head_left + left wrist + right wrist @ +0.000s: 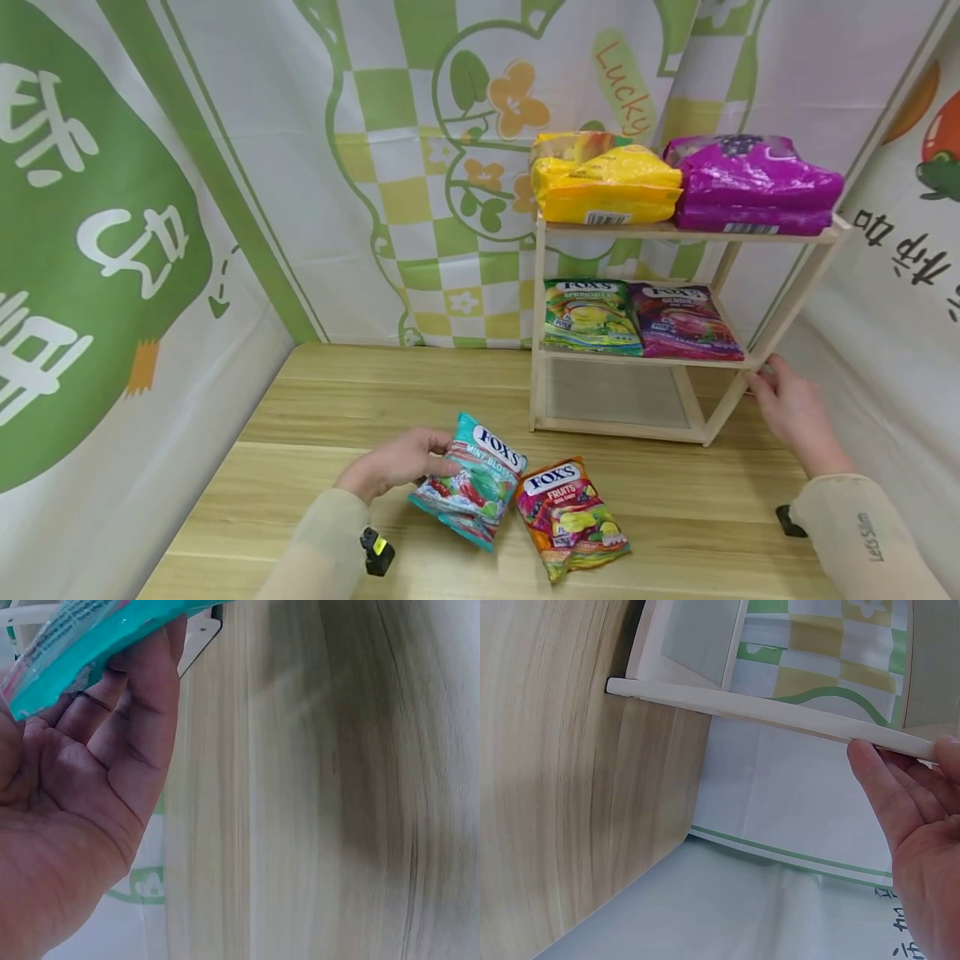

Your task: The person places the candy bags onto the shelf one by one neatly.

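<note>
My left hand pinches a teal Fox's mint candy bag between thumb and fingers, tilted over the table. In the left wrist view, the fingers curl behind the bag's teal edge. Beside it lies an orange-red Fox's fruits candy bag, flat on the table. At the right, my right hand holds a front post of a small wooden shelf rack. The right wrist view shows the thumb on one side of the post and the fingertips on the other.
On the rack's top stand a yellow bag and a purple bag. Its middle level bears a green candy bag and a dark purple candy bag. Printed curtains enclose the wooden table on three sides.
</note>
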{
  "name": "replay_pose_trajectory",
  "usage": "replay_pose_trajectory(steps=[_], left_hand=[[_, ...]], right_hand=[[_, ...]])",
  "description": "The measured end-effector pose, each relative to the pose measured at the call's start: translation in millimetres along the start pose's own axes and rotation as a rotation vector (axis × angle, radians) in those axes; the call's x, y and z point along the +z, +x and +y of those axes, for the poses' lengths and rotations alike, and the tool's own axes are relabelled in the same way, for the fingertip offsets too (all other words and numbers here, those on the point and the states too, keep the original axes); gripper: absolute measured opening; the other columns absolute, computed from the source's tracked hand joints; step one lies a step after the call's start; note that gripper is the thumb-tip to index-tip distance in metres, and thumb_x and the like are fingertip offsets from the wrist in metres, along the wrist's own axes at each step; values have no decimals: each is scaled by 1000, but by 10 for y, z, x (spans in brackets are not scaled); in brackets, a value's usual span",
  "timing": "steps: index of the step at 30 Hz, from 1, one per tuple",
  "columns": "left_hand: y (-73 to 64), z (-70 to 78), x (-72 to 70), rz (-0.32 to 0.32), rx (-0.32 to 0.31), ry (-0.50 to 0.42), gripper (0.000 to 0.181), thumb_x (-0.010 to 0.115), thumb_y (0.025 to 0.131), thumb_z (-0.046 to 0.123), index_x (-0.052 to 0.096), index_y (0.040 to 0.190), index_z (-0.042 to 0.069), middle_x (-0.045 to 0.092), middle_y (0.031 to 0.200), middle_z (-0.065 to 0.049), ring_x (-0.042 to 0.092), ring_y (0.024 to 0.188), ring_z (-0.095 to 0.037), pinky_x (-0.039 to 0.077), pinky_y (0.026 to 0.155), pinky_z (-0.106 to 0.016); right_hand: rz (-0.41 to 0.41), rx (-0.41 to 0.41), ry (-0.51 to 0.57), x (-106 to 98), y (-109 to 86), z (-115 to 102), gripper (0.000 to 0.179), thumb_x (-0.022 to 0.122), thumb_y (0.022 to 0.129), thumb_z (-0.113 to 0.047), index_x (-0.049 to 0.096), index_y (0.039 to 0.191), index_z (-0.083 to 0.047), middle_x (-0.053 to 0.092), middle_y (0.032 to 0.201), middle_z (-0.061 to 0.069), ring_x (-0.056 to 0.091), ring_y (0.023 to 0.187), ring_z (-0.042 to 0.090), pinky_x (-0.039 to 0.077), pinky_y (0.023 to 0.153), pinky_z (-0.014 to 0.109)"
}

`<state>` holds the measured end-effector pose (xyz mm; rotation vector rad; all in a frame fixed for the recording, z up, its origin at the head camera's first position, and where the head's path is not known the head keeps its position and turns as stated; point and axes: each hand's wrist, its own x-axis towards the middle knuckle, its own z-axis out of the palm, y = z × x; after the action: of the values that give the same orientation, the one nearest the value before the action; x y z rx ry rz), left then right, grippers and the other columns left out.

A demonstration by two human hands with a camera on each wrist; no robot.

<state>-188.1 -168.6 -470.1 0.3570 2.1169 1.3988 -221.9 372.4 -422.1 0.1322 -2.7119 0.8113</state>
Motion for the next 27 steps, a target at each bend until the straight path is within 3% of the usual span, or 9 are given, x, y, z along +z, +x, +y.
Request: replay_pose_trajectory(steps=[6,21,27], left_hand=[[80,-18,102,6,26,-14,18,69,98,24,67,105,7,69,91,-3,62,76,-14,56,69,-31],[232,-10,311,22,57,-93,17,70,97,21,64,97,6,65,90,-2,59,73,-13,54,65,-28],[315,-6,384,39,71,-74,28,70,98,22,51,83,9,51,78,2,42,63,-12,39,56,-23]], right_hand=[[13,-7,1,7,2,-1,41,49,108,-12,44,138,16,60,115,44,63,101,60,52,83,71],[-2,5,6,6,6,-9,43,47,109,-13,42,140,16,59,116,44,63,101,60,52,84,72],[-4,11,0,9,6,5,42,47,109,-13,42,139,15,59,116,44,62,102,60,52,82,71]])
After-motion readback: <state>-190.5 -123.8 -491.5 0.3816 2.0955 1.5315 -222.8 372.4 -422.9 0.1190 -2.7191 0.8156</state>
